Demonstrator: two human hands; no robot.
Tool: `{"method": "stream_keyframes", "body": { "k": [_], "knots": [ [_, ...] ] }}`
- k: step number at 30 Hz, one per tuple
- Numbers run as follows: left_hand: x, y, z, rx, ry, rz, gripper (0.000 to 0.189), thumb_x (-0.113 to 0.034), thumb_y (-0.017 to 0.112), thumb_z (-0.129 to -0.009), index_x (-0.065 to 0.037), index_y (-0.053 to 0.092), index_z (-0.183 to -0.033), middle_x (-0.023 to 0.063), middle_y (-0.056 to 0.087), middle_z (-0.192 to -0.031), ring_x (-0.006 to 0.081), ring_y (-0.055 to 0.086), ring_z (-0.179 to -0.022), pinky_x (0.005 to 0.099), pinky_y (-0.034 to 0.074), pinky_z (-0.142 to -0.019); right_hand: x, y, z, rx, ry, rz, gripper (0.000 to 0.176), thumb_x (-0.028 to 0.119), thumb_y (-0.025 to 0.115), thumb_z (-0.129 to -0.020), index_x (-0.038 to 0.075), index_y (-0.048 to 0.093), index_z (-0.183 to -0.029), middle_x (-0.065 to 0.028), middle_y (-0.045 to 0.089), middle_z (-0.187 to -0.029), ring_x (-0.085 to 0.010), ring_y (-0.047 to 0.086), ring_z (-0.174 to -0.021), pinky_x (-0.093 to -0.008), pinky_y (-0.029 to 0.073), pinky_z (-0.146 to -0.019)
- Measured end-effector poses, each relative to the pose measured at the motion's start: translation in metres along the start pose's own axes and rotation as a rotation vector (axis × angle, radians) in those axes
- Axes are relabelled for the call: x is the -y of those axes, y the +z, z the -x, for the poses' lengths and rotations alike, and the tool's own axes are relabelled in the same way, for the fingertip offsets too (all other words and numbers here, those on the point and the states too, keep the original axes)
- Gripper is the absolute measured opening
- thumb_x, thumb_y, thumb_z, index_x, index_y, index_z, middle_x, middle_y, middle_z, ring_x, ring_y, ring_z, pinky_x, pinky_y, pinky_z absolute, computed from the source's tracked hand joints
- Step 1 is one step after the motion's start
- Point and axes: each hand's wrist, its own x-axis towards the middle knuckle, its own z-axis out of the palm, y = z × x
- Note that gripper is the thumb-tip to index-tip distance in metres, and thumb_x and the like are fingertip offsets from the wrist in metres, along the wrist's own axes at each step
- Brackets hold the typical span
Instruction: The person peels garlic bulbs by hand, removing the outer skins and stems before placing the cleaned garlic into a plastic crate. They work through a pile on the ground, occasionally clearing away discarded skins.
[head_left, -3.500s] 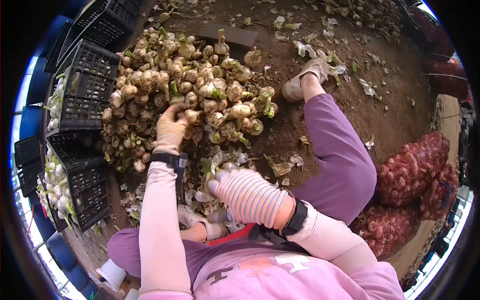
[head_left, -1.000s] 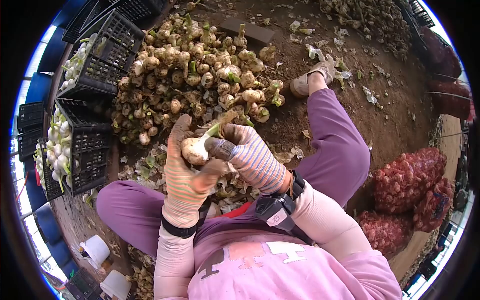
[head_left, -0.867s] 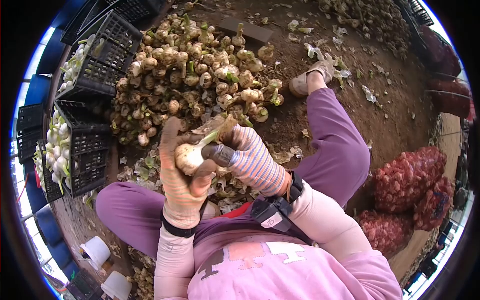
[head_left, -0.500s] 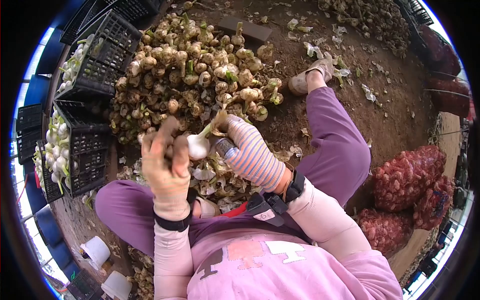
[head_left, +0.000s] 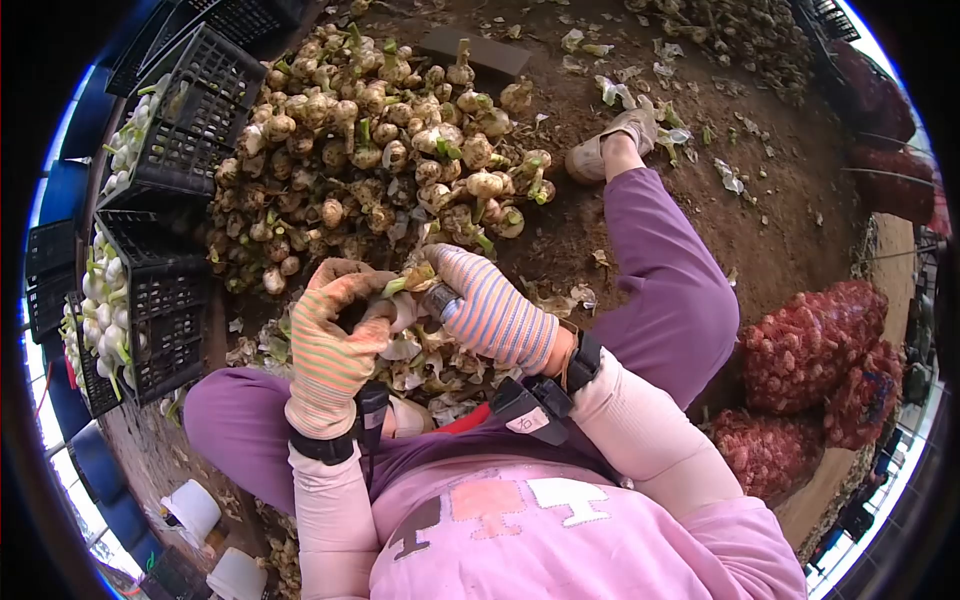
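Between my two hands is a garlic bulb, white and partly hidden by fingers, with a short green stem pointing up and to the left. My right hand, in a striped knit glove, is closed around its stem end, where brownish dry skin hangs beside the fingers. A grey sleeve-like cover shows at the right thumb. Curled in from the left, my left hand has its soiled glove fingertips and thumb closed at the bulb and stem. Below the hands lie loose garlic peelings.
A large heap of unpeeled garlic covers the ground ahead. Black crates holding white garlic stand at left. Red mesh sacks sit at right. A dark plank lies beyond the heap, and white buckets are at lower left.
My left hand, blurred and spread beside the bulb before, has closed in on it. The bulb has turned and is now mostly covered by fingers. The view has shifted slightly.
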Motion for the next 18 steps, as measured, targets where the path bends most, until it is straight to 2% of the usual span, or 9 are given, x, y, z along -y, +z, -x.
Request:
{"method": "stream_keyframes", "body": {
  "k": [7,8,9,10,12,13,15,17,18],
  "knots": [
    [0.002,0.011,0.002,-0.1,0.249,-0.249,0.022,0.002,0.068,-0.067,0.001,0.066,-0.089,0.0084,0.058,-0.082,0.0157,0.056,-0.072,0.0259,0.045,-0.063,-0.009,0.007,-0.004,-0.183,-0.216,0.654,0.039,0.007,0.064,-0.065,-0.003,0.052,-0.101,-0.027,0.053,-0.096,-0.0418,0.057,-0.085,-0.0441,0.048,-0.073],
    [0.008,0.01,0.002,-0.115,0.208,-0.117,0.015,0.001,0.067,-0.072,0.002,0.063,-0.086,0.007,0.06,-0.085,0.0141,0.056,-0.073,0.0252,0.046,-0.064,-0.013,0.003,-0.01,-0.161,-0.112,0.643,0.035,0.008,0.064,-0.067,-0.003,0.052,-0.098,-0.0265,0.054,-0.098,-0.0404,0.058,-0.086,-0.0435,0.049,-0.074],
    [0.009,0.003,0.008,-0.055,-0.017,0.403,0.007,0.0,0.062,-0.078,0.001,0.061,-0.084,0.0059,0.061,-0.087,0.0132,0.057,-0.075,0.0248,0.048,-0.066,-0.015,-0.001,-0.015,-0.17,-0.002,0.698,0.034,0.009,0.064,-0.069,-0.001,0.052,-0.099,-0.025,0.055,-0.098,-0.0391,0.059,-0.085,-0.0433,0.049,-0.073],
    [0.01,0.003,0.013,-0.051,0.012,0.41,0.007,-0.001,0.06,-0.08,0.001,0.06,-0.086,0.006,0.061,-0.087,0.013,0.057,-0.073,0.0237,0.047,-0.065,-0.024,-0.003,-0.018,-0.138,-0.018,0.708,0.031,0.007,0.062,-0.068,-0.001,0.053,-0.096,-0.0237,0.055,-0.092,-0.0395,0.058,-0.084,-0.0433,0.049,-0.071],
    [0.017,-0.004,0.012,-0.03,-0.043,0.598,0.016,-0.003,0.061,-0.081,0.0,0.055,-0.096,0.0064,0.061,-0.089,0.0124,0.057,-0.072,0.021,0.047,-0.064,-0.025,-0.002,-0.018,0.058,-0.026,0.73,0.026,0.008,0.061,-0.069,-0.001,0.056,-0.093,-0.0219,0.057,-0.088,-0.0384,0.059,-0.083,-0.0427,0.049,-0.07],
    [0.065,-0.026,0.019,-0.014,-0.245,0.821,0.022,-0.01,0.067,-0.078,-0.005,0.058,-0.097,0.003,0.06,-0.101,0.0127,0.059,-0.094,0.0256,0.047,-0.081,-0.017,0.002,-0.015,0.224,-0.022,0.741,0.025,0.012,0.062,-0.072,0.0,0.058,-0.093,-0.0214,0.059,-0.088,-0.037,0.061,-0.082,-0.0422,0.05,-0.07],
    [0.064,-0.019,0.011,-0.281,-0.154,0.847,0.027,-0.007,0.068,-0.074,-0.004,0.059,-0.1,0.0066,0.064,-0.1,0.0194,0.06,-0.099,0.0307,0.045,-0.088,-0.008,0.011,-0.009,0.52,-0.078,0.546,0.021,0.018,0.062,-0.077,0.001,0.06,-0.089,-0.0191,0.06,-0.089,-0.0333,0.061,-0.08,-0.0389,0.05,-0.069],
    [0.04,-0.029,0.009,-0.329,0.262,-0.652,0.047,-0.001,0.067,-0.066,-0.003,0.057,-0.113,0.0115,0.064,-0.097,0.0278,0.059,-0.095,0.0353,0.044,-0.089,-0.001,0.006,0.0,0.469,-0.261,0.099,0.016,0.014,0.061,-0.078,0.002,0.06,-0.089,-0.0141,0.062,-0.091,-0.0285,0.063,-0.078,-0.0356,0.05,-0.069],
    [0.044,-0.033,0.011,-0.363,0.174,-0.504,0.045,0.005,0.063,-0.069,-0.004,0.057,-0.114,0.0075,0.063,-0.098,0.0189,0.059,-0.091,0.0293,0.047,-0.081,0.009,-0.001,0.003,0.476,-0.201,-0.622,0.013,0.006,0.057,-0.081,0.002,0.058,-0.093,-0.007,0.061,-0.089,-0.0202,0.062,-0.076,-0.03,0.049,-0.069]
  ]
}}
